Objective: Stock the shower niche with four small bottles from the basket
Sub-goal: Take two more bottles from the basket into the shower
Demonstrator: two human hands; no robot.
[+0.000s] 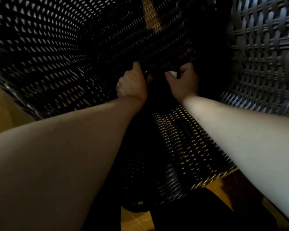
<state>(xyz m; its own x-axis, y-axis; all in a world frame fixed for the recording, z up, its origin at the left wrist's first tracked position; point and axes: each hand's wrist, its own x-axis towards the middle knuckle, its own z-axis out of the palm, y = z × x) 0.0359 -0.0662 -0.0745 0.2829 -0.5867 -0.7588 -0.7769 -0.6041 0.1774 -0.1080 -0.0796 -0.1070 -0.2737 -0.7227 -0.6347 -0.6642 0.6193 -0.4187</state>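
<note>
I am at the first step, I think: taking bottles out of the basket (45, 52). Both my arms reach deep inside this dark woven basket, and its walls stand all around my hands.

My left hand (132, 82) is down near the bottom, with the fingers curled. Something small and shiny shows just beside its knuckles, but it is too dark to say what it is, and I cannot tell if the hand really holds anything.

My right hand (184, 80) is curled too. Its thumb and fingers close around a small pale object (173, 74), which I judge to be 1 of the small bottles, maybe its cap or label. Only a little part of it shows between my fingers, so I am not fully sure.

The other bottles I cannot see; the bottom of the basket is almost black. The shower niche is not in view at all.

For the next move I believe I must make the grip firm on what I hold, then lift both hands straight up and out without catching the woven wall. After that I must turn toward the niche. Because 4 bottles are needed, I should feel carefully in the dark bottom, since my eyes do not help much here.
</note>
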